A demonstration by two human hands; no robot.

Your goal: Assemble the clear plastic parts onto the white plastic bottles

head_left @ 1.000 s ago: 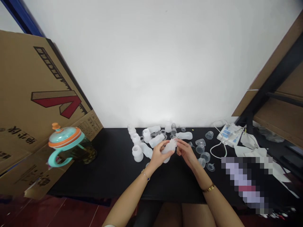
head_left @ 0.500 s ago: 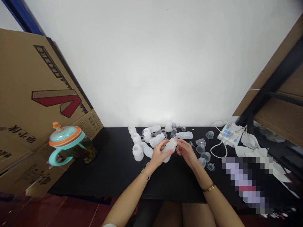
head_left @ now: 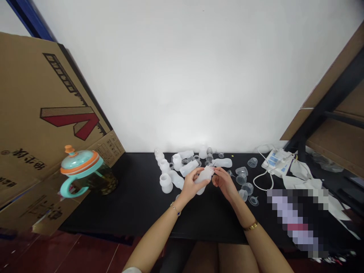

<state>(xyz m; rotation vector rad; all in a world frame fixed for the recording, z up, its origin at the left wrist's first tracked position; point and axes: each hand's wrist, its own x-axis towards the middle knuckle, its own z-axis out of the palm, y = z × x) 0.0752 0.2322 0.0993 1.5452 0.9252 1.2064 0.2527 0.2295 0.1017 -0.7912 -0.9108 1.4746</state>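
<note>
My left hand is wrapped round a translucent white bottle, which tilts with its neck up and to the right. At the bottle's neck, my right hand has its thumb and fingertips pressed together on a small clear part. Several more white bottles lie or stand behind and to the left, among them an upright one and a lying one. Clear caps and a clear disc-like piece rest to the right of my right hand.
A jug with a turquoise and orange lid stands at the left, beside a big cardboard box. On the right of the black table are a white power strip with a cable, papers and a pixelated area. A white wall rises behind.
The view has shifted very slightly. Both hands stay at the bottle's neck and body, with hardly any visible movement.
</note>
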